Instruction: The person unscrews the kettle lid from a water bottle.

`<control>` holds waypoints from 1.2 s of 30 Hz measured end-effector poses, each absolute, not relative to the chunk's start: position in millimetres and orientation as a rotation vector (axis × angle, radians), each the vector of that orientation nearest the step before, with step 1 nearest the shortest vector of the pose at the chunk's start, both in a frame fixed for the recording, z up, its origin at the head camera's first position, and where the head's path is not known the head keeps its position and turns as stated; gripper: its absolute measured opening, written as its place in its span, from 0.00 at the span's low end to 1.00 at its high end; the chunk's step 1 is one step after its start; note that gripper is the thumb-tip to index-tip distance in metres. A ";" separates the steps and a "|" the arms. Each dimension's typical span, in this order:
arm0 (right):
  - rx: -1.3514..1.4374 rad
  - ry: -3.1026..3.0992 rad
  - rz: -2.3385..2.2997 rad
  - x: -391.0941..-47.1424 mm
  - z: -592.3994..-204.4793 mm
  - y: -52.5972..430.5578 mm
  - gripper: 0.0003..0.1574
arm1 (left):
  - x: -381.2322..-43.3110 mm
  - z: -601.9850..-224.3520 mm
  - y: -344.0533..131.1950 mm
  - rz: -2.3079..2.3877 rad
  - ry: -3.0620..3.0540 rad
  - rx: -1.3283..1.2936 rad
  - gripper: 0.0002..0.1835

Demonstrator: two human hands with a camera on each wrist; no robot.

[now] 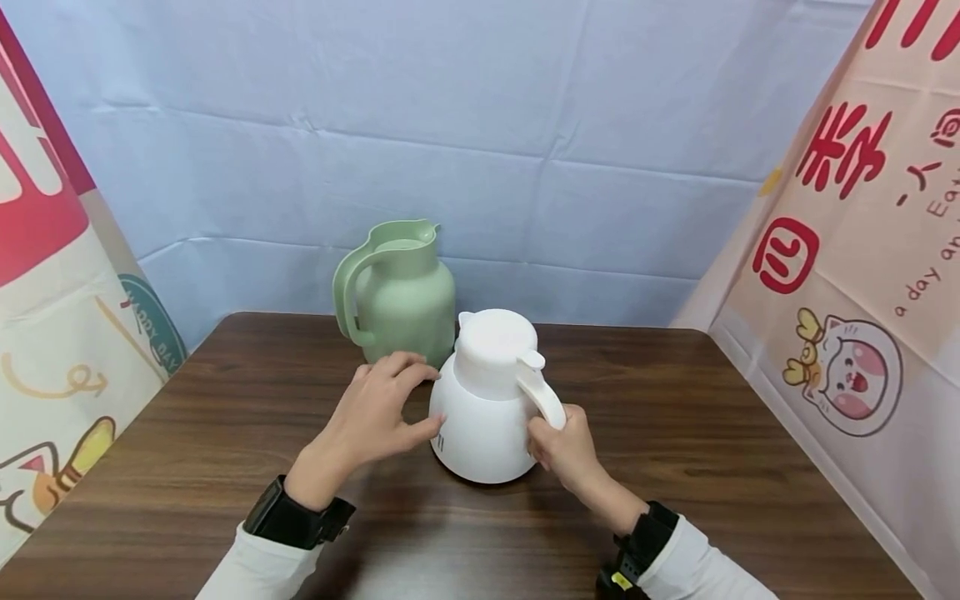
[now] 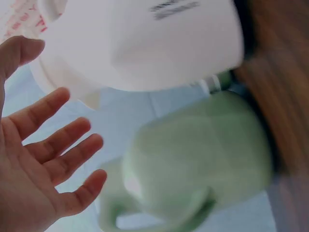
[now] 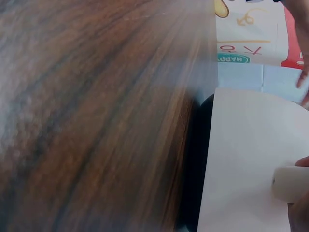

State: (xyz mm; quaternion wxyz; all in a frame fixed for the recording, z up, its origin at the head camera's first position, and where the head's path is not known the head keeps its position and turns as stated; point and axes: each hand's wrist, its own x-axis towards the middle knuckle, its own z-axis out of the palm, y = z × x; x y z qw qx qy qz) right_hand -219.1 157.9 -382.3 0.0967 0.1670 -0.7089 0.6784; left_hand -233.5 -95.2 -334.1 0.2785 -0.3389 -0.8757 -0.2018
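Note:
A white thermos jug with a lid, a small spout and a curved handle stands upright on the wooden table. My right hand grips the lower part of that handle; in the right wrist view the handle end shows between the fingers. On the jug's other side, my left hand is spread, thumb and fingertips right at its white wall. The left wrist view shows this left hand with its fingers apart and holding nothing. Behind it stands a green thermos jug, its handle toward the left.
The dark wooden table ends at a pale blue cloth backdrop just behind the green jug. Printed cloths hang at the left and right sides. Each wrist wears a black band.

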 end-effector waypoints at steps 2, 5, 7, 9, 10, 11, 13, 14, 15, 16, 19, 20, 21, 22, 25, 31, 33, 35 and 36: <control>0.508 -2.099 2.007 -219.4 -381.8 158.0 0.17 | -235.3 -326.5 -87.7 -0.567 -2.288 -0.924 0.21; 0.523 -2.096 2.000 -219.3 -381.6 157.9 0.17 | -238.1 -317.1 -77.2 -0.596 -2.214 -0.948 0.21; 0.508 -2.096 1.998 -219.1 -381.5 157.4 0.16 | -239.9 -311.9 -71.5 -0.613 -2.179 -0.959 0.21; 0.492 -2.101 1.997 -219.1 -381.4 156.6 0.16 | -242.2 -307.9 -66.8 -0.630 -2.154 -0.969 0.21; 0.488 -2.103 1.999 -219.3 -381.4 156.3 0.16 | -243.4 -305.9 -64.4 -0.637 -2.147 -0.973 0.21; 0.485 -2.106 1.998 -219.5 -381.4 156.0 0.16 | -244.8 -304.2 -62.2 -0.645 -2.142 -0.980 0.20; 0.482 -2.104 2.006 -219.4 -381.1 155.3 0.16 | -247.7 -301.8 -57.8 -0.656 -2.136 -0.994 0.19; 0.481 -2.107 2.006 -219.3 -381.0 155.2 0.16 | -249.3 -300.9 -55.4 -0.660 -2.135 -0.999 0.19; 0.480 -2.107 2.008 -219.3 -381.0 155.1 0.16 | -250.7 -300.0 -52.8 -0.664 -2.135 -1.005 0.19; 0.478 -2.106 2.011 -219.1 -381.0 155.2 0.15 | -252.2 -299.4 -50.1 -0.667 -2.137 -1.010 0.18; 0.477 -2.098 2.019 -218.4 -380.8 156.1 0.15 | -256.1 -296.8 -41.4 -0.668 -2.147 -1.019 0.18; 0.476 -2.093 2.022 -218.2 -380.7 156.5 0.15 | -257.2 -295.5 -38.4 -0.665 -2.158 -1.019 0.18; 0.475 -2.090 2.022 -218.0 -380.8 156.9 0.15 | -258.2 -293.9 -35.3 -0.661 -2.172 -1.018 0.18; 0.475 -2.083 2.025 -217.8 -380.5 157.3 0.16 | -259.2 -292.2 -32.5 -0.656 -2.191 -1.015 0.18; 0.479 -2.076 2.025 -217.6 -380.1 158.1 0.16 | -261.2 -286.8 -25.7 -0.632 -2.270 -0.997 0.19; 0.515 -2.081 2.019 -218.4 -381.1 158.4 0.16 | -266.6 -282.6 -18.5 -0.603 -2.377 -1.008 0.22; 0.512 -2.077 2.022 -218.2 -381.0 158.4 0.16 | -269.5 -282.3 -17.0 -0.599 -2.389 -1.023 0.22; 0.516 -2.078 2.023 -218.0 -380.8 158.7 0.16 | -272.8 -281.3 -16.0 -0.584 -2.403 -1.039 0.23; 0.516 -2.078 2.026 -218.1 -380.6 158.9 0.16 | -274.3 -280.3 -15.9 -0.576 -2.408 -1.054 0.23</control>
